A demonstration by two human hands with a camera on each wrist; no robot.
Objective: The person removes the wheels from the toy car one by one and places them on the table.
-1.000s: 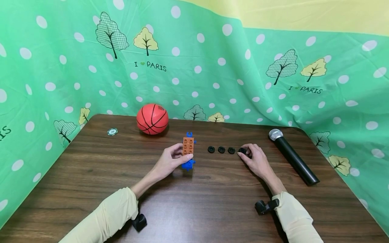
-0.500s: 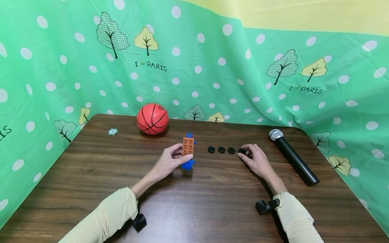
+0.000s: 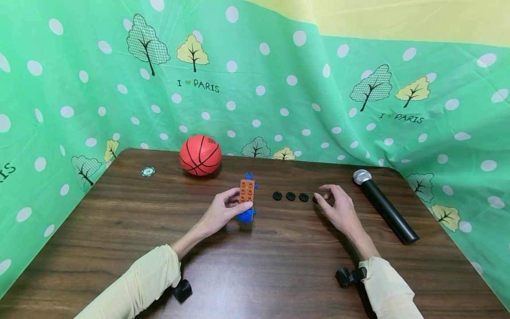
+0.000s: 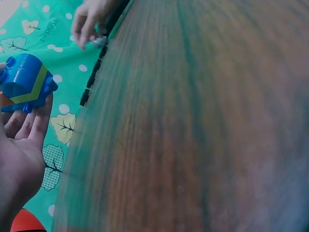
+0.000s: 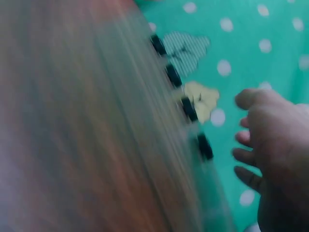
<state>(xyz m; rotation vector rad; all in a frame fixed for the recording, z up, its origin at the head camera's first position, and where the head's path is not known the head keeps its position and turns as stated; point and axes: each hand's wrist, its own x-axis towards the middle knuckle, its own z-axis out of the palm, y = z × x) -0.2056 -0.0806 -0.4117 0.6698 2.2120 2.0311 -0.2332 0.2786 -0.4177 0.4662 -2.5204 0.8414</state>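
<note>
My left hand (image 3: 221,212) holds a toy-brick assembly (image 3: 246,188) above the table, thumb across its near end. Orange studded bricks form its middle, with blue pegged pieces at both ends. In the left wrist view its rounded blue end (image 4: 24,75) with a yellow-green stripe rises over the fingers. Several small black toy wheels (image 3: 291,196) lie in a row on the table to the right. My right hand (image 3: 338,206) hovers by the rightmost wheel (image 3: 315,200), which its fingers partly hide. In the right wrist view the hand (image 5: 280,140) is apart from that wheel (image 5: 204,146).
A red mini basketball (image 3: 200,155) stands at the back of the brown wooden table (image 3: 119,230), with a poker chip (image 3: 148,171) left of it. On the right lies a black microphone (image 3: 386,208). A green dotted cloth (image 3: 255,88) hangs along the table's far edge.
My right hand has let go of the rightmost black wheel, and its fingers have lifted slightly away to the right. The left hand keeps its hold on the toy-brick assembly.
</note>
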